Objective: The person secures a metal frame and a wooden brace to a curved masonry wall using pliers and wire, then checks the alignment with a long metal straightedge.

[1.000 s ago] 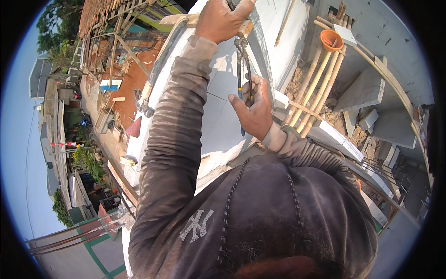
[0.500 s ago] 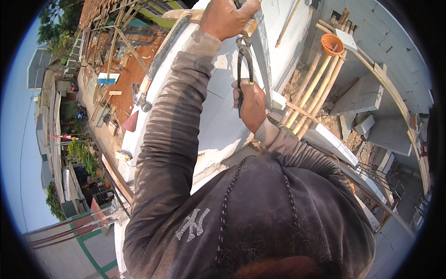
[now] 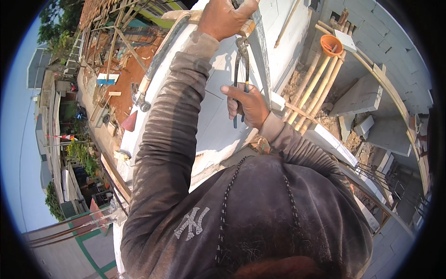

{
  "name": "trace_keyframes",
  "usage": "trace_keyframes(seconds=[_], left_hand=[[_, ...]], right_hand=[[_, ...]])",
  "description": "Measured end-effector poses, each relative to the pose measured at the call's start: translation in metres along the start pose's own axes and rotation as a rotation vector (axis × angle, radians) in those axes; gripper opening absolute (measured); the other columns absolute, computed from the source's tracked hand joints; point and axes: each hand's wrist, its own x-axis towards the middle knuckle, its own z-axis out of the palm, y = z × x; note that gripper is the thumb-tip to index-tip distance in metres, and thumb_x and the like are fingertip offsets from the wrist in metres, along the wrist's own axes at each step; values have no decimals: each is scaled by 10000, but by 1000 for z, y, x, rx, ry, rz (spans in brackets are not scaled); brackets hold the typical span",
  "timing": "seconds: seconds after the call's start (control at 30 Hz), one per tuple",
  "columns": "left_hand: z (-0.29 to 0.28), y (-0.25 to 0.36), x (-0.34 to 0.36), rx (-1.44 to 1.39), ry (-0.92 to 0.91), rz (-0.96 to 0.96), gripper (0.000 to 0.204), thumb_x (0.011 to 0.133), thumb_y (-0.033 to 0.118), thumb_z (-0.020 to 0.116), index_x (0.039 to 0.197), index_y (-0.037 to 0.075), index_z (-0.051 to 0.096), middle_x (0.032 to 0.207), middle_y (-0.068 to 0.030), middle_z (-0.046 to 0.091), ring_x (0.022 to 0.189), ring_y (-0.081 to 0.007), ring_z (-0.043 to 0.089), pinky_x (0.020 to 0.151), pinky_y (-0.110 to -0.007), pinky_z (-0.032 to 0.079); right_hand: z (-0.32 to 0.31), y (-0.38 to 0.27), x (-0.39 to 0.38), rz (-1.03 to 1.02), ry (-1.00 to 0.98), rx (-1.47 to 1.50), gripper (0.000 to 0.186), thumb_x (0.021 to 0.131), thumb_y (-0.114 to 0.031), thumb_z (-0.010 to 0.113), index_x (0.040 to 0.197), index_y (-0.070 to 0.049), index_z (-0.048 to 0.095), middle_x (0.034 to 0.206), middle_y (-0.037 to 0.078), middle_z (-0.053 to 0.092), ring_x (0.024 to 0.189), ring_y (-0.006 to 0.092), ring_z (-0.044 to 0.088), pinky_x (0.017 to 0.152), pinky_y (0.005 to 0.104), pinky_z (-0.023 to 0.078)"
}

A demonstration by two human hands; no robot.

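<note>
In my right hand is a pair of long-handled pincers, jaws pointing up. The thumb is stretched out to the left, and the two handles stand a little apart. The jaws reach just under a short wooden piece below my left hand. That hand is closed at the upper edge around a dark thing, mostly hidden by the fingers and cut off by the picture's edge. A long grey strip runs down beside it, along the white block wall.
A hammer-like tool lies at the wall's left edge. To the right, an orange bucket sits on bamboo poles above rubble. A white slab leans beyond them. Far below on the left are a road and roofs.
My right thumb has lifted off and swung left, and the pincers' handles have spread slightly. The right hand has shifted a little left and down. My left hand has barely moved.
</note>
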Motion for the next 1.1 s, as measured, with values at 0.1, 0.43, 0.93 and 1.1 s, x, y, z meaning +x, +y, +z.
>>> trace_keyframes(seconds=[0.1, 0.43, 0.93, 1.1], left_hand=[[1, -1, 1, -20, 6, 3, 281, 806, 117, 718, 1086, 143, 720, 1030, -201, 654, 917, -414, 648, 762, -511, 528], [2, -2, -6, -35, -34, -60, 291, 793, 116, 708, 1081, 156, 717, 995, -170, 669, 904, -388, 663, 782, -499, 531], [3, -1, -3, -36, -40, -26, 311, 805, 135, 718, 1112, 179, 727, 1007, -173, 671, 919, -382, 671, 793, -498, 533], [3, -3, -8, -2, -80, -40, 376, 785, 109, 707, 1150, 199, 720, 1007, -175, 648, 933, -387, 650, 781, -506, 525]], right_hand=[[-11, 3, 9, 13, -133, 109, 322, 918, -281, 748, 726, -111, 554, 577, 33, 525, 446, 144, 505, 435, 305, 436], [31, 34, 5, -564, 448, -331, 425, 1087, -437, 493, 1077, -19, 566, 735, 32, 527, 596, 104, 526, 532, 276, 465], [-4, 14, 11, -12, -262, 328, 531, 1036, -542, 556, 831, -53, 577, 575, 19, 479, 466, 122, 491, 429, 296, 423], [11, 15, -1, -76, -186, 129, 408, 1006, -437, 637, 884, -52, 579, 591, 28, 474, 471, 102, 489, 418, 282, 431]])
